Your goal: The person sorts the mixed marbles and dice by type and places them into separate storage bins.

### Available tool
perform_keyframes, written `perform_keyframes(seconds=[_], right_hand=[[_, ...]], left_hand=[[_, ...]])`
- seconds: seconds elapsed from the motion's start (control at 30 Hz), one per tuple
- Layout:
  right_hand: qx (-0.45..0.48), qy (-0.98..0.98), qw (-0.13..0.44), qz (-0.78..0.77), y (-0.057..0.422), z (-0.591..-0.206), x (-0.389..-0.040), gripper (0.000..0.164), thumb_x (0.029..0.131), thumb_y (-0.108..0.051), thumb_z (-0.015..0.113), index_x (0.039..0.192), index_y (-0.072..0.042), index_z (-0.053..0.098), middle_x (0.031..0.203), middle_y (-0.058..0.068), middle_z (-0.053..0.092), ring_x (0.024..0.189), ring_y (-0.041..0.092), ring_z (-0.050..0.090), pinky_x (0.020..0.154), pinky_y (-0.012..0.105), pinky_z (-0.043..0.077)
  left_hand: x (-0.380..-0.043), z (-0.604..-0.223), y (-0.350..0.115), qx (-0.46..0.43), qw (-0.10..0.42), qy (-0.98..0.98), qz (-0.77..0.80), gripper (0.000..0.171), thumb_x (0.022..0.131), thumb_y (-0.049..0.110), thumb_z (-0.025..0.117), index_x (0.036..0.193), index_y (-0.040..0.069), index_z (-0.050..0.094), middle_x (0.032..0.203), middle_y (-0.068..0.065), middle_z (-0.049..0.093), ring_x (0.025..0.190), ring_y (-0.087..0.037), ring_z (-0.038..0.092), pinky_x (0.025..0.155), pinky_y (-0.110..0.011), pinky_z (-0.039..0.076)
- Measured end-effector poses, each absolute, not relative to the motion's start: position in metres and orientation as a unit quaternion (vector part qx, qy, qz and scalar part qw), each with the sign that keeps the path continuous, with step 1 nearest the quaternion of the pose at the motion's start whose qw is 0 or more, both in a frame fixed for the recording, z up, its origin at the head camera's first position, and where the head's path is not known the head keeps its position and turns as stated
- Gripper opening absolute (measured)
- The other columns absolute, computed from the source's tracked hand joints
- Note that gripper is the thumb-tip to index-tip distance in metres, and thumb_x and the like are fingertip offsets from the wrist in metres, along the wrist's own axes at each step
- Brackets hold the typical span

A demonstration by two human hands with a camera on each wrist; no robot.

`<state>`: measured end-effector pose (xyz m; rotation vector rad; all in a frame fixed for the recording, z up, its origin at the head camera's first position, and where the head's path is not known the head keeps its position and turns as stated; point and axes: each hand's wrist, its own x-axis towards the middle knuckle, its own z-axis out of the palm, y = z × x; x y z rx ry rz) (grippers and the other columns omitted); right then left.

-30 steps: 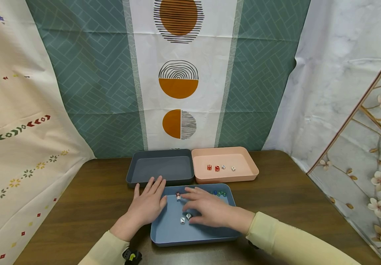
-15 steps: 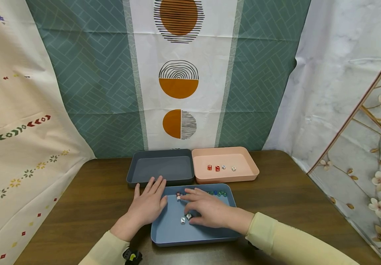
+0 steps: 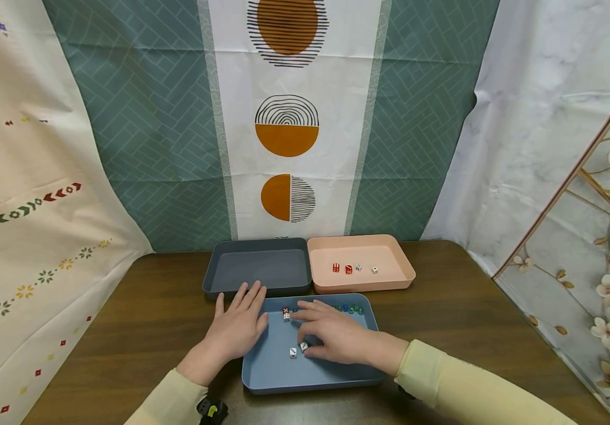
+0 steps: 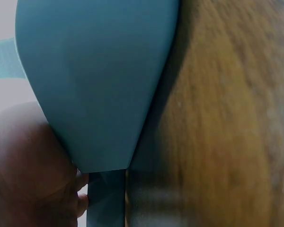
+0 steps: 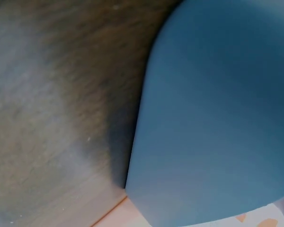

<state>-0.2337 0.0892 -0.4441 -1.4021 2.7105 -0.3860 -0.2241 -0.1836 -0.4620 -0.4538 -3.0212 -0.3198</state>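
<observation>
My left hand lies with its fingers straight and spread over the left edge of the blue tray, fingertips up by the dark grey tray. Inside the blue tray, my right hand pinches a white die between thumb and index finger, its other fingers reaching out to the left. Just left of that sits another white die. Farther back are a red die and a white die, close together. Blue and green glass beads line the back wall, partly hidden by my right hand.
Behind the blue tray stand a dark grey tray and a pink tray. The pink one holds red dice and small white dice. Everything stands on a brown wooden table with hanging cloths at the back and sides.
The right thumb and index finger have closed in on the white die, which has turned and shifted slightly right. The left hand has stayed in place.
</observation>
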Motion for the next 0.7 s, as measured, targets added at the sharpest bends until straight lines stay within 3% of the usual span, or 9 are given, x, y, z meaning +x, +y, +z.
perform_keyframes(seconds=[0.27,0.7], right_hand=[[-0.451,0.883,0.025,-0.129,0.091,-0.4452,-0.2353,0.01,0.101,-0.029,0.086,0.108,-0.025,0.082,0.163,0.002,0.058,0.165,0.025,0.033,0.132,0.05,0.026],[-0.455,0.881,-0.008,-0.132,0.0966,-0.4375,-0.2378,0.014,0.102,-0.029,0.085,0.113,-0.022,0.082,0.166,0.005,0.055,0.165,0.029,0.033,0.133,0.053,0.024]], left_hand=[[-0.2243,-0.4614,-0.1829,-0.146,0.033,-0.983,-0.102,0.066,0.116,0.037,0.055,0.172,0.006,0.038,0.181,-0.013,0.029,0.167,-0.041,0.021,0.124,-0.082,0.01],[-0.2235,-0.4608,-0.183,-0.146,0.033,-0.983,-0.106,0.066,0.116,0.036,0.055,0.172,0.006,0.038,0.18,-0.013,0.029,0.168,-0.04,0.02,0.124,-0.082,0.009]])
